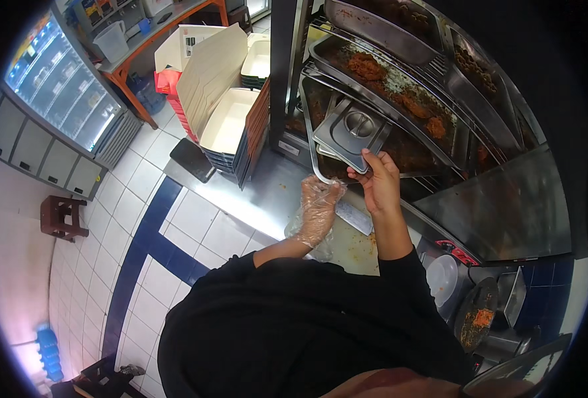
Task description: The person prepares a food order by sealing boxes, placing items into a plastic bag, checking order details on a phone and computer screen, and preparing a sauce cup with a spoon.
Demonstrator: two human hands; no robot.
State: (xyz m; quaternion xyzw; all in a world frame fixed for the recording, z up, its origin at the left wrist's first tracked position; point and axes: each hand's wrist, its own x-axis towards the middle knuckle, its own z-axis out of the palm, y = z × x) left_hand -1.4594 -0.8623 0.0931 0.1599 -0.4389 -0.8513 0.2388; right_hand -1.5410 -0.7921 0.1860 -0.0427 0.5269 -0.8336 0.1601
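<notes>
My right hand (pixel 381 181), bare, pinches the near corner of a stainless-steel food pan lid (pixel 341 144) with a recessed round handle. Beneath the lid is a wide metal tray (pixel 316 161), partly out of a steel food cabinet (pixel 294 144). My left hand (pixel 319 209) wears a clear plastic glove, its fingers closed at the tray's near rim; the fingertips are partly hidden. Below the hands, a broad knife blade (pixel 354 217) lies on a stained cutting board (pixel 356 251). One rack up, another tray (pixel 319 49) carries reddish-brown food pieces and crumbs.
More steel pans (pixel 383 35) fill the cabinet's upper racks, beside a glass panel (pixel 503 209). Stacked food boxes (pixel 229 119) and a dark phone-like device (pixel 192 159) sit on the steel counter (pixel 234 194) at left. A stone mortar (pixel 475 316) stands lower right.
</notes>
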